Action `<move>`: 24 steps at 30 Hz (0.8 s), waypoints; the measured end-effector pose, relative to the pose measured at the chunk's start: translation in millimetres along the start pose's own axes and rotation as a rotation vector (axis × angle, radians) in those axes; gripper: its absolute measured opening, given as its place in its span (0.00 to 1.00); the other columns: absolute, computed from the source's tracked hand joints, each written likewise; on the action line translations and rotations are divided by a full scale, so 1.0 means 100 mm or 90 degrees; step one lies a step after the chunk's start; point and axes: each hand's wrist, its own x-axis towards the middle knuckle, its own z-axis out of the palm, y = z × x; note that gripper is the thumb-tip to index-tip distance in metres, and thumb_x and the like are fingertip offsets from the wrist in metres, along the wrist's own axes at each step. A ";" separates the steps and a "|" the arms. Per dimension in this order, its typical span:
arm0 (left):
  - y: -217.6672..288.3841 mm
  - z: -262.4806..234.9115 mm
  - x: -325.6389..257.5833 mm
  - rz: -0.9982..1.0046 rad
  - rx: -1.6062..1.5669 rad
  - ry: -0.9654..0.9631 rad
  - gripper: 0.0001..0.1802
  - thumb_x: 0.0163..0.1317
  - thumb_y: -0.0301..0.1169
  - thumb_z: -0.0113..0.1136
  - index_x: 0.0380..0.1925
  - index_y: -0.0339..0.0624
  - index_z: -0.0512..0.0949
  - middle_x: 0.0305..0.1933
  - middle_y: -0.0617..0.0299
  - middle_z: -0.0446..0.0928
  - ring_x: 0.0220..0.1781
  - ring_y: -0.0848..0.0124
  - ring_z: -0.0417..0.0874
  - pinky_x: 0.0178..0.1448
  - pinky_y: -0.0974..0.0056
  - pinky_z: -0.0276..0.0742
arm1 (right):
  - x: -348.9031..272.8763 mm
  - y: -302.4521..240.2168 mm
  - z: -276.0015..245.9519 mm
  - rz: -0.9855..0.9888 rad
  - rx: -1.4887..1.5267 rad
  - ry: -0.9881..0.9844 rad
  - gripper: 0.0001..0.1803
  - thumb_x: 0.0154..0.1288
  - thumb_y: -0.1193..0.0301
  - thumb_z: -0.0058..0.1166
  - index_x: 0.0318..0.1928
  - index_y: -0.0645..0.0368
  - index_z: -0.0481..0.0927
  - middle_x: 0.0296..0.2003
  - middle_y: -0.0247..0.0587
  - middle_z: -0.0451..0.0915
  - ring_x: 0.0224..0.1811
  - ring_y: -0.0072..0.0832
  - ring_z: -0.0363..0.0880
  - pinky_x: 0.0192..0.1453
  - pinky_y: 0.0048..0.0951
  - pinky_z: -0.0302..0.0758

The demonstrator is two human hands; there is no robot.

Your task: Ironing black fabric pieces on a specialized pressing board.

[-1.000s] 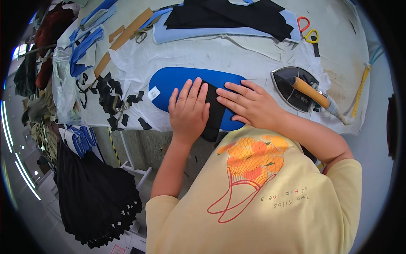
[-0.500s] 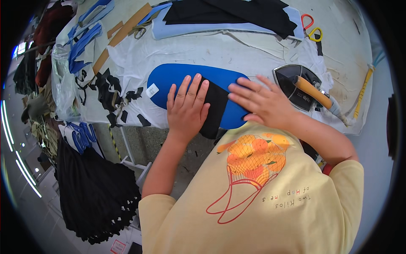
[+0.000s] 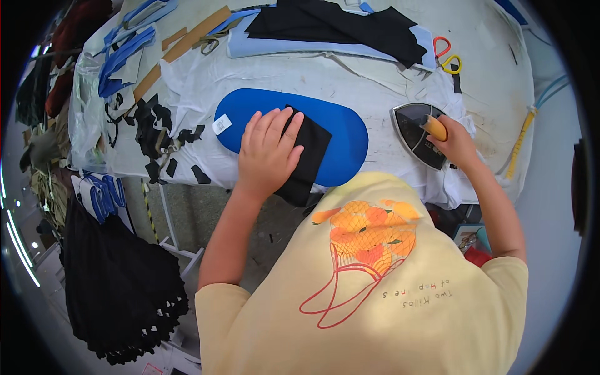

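A blue oval pressing pad (image 3: 340,134) lies on the white cloth in front of me, with a small white label at its left end. Across its middle runs a strip of black fabric (image 3: 310,150), its near end hanging past the pad's edge. My left hand (image 3: 269,147) rests flat on the fabric's left side, fingers stretched out. To the right of the pad, my right hand (image 3: 451,139) is wrapped round the wooden handle of a clothes iron (image 3: 414,128). The iron sits on the cloth, its dark plate partly hidden by the handle and hand.
Black fabric pieces (image 3: 337,28) lie on a light blue board at the back. Scissors (image 3: 449,59) with red and yellow handles are beside them. Black scraps (image 3: 156,134) and blue strips (image 3: 119,65) cover the left side. Black cloth (image 3: 115,281) hangs below the table's left edge.
My right hand has left the pad, moved right and closed round the iron's handle. The iron has turned slightly. My left hand stays on the black fabric.
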 end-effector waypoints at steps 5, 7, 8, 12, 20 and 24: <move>-0.01 -0.05 0.02 0.008 -0.047 -0.001 0.30 0.55 0.35 0.65 0.60 0.49 0.75 0.62 0.61 0.73 0.66 0.59 0.71 0.72 0.48 0.62 | -0.15 -0.49 -0.47 -0.081 0.031 0.067 0.17 0.56 0.71 0.68 0.44 0.59 0.76 0.36 0.49 0.80 0.40 0.52 0.78 0.44 0.42 0.75; -0.05 -0.08 0.02 0.009 -0.069 0.006 0.29 0.55 0.35 0.65 0.60 0.49 0.75 0.63 0.61 0.73 0.66 0.58 0.71 0.72 0.48 0.62 | -0.21 -0.84 -0.71 -0.182 0.006 0.048 0.20 0.54 0.75 0.68 0.47 0.58 0.75 0.44 0.46 0.77 0.43 0.51 0.78 0.45 0.42 0.75; -0.07 -0.09 0.01 -0.004 -0.098 -0.003 0.27 0.56 0.33 0.64 0.59 0.48 0.76 0.63 0.60 0.73 0.66 0.58 0.71 0.72 0.48 0.63 | -0.20 -0.95 -0.77 -0.214 -0.014 0.008 0.23 0.52 0.78 0.67 0.48 0.56 0.74 0.51 0.42 0.74 0.45 0.50 0.78 0.47 0.42 0.76; -0.19 -0.07 -0.05 -0.036 -0.206 -0.001 0.25 0.57 0.26 0.60 0.58 0.46 0.76 0.63 0.59 0.74 0.66 0.55 0.72 0.71 0.48 0.63 | -0.16 -1.71 -0.82 -0.341 -0.098 -0.065 0.21 0.51 0.81 0.63 0.46 0.55 0.73 0.53 0.46 0.73 0.46 0.49 0.81 0.48 0.44 0.79; -0.15 -0.11 -0.30 -0.238 -0.258 0.208 0.24 0.58 0.21 0.56 0.57 0.38 0.74 0.62 0.51 0.75 0.65 0.52 0.73 0.69 0.52 0.65 | 0.33 -2.28 -0.30 -0.501 -0.135 -0.048 0.14 0.57 0.72 0.62 0.45 0.56 0.78 0.38 0.51 0.76 0.35 0.48 0.84 0.37 0.42 0.80; 0.03 0.18 -0.77 -0.452 -0.278 0.372 0.17 0.63 0.21 0.54 0.53 0.36 0.75 0.53 0.54 0.76 0.54 0.61 0.77 0.61 0.58 0.71 | 0.55 -2.63 -0.21 -0.556 -0.081 0.027 0.12 0.57 0.75 0.60 0.43 0.57 0.79 0.30 0.46 0.83 0.38 0.45 0.85 0.41 0.41 0.80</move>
